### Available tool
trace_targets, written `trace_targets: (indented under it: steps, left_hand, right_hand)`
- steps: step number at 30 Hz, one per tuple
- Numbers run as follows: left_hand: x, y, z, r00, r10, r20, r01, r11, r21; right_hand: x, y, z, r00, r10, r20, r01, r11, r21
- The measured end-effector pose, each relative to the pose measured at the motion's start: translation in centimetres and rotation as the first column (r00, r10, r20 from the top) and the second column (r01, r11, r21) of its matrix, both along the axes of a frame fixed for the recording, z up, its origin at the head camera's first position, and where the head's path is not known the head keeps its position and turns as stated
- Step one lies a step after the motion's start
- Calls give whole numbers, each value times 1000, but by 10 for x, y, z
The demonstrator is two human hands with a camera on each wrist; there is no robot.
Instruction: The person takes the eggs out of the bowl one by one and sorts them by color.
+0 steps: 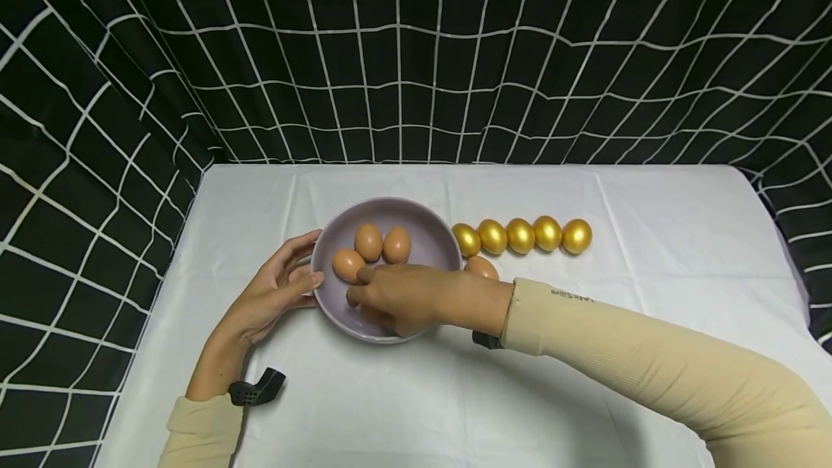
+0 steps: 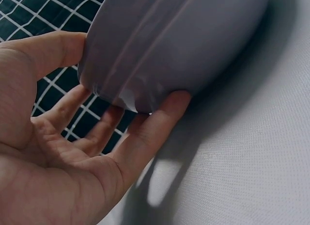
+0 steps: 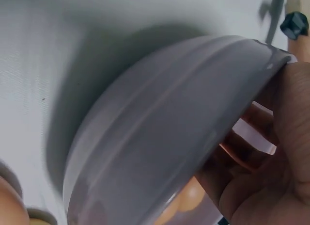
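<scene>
A mauve bowl (image 1: 429, 226) stands on the white cloth with three brown eggs (image 1: 368, 242) showing inside. At its left side, my left hand (image 1: 276, 287) holds the bowl. In the left wrist view its thumb (image 2: 68, 48) is at the rim and its fingertips (image 2: 178, 101) lie against the outer wall. My right hand (image 1: 399, 298) reaches over the rim into the bowl, fingers bent down beside the leftmost egg. In the right wrist view the bowl's wall (image 3: 160, 123) partly covers those fingers, and I cannot tell whether they hold anything.
Several golden eggs (image 1: 521, 236) form a row right of the bowl. Another brown egg (image 1: 482, 268) lies beneath that row, partly behind the right wrist. White cloth (image 1: 364, 410) covers the table. Black netting-patterned curtains (image 1: 403, 56) with white grid lines stand behind and at the sides.
</scene>
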State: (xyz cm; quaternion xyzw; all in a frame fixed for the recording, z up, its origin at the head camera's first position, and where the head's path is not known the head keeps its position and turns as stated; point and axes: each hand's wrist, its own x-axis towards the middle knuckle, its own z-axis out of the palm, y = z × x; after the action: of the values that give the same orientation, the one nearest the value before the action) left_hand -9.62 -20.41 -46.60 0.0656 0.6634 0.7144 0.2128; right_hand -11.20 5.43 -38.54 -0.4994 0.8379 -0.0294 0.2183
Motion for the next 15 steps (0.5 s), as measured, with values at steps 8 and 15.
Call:
trace_targets:
  steps: [8, 15]
  left_hand:
    - [0, 0, -2, 1000, 3, -2, -3, 1000, -4]
    - [0, 1, -1, 1000, 6, 3, -6, 1000, -8]
  right_hand:
    - [-2, 3, -4, 999, 3, 42, -1, 998, -56]
    - [-3, 6, -2, 999, -21, 49, 24, 998, -51]
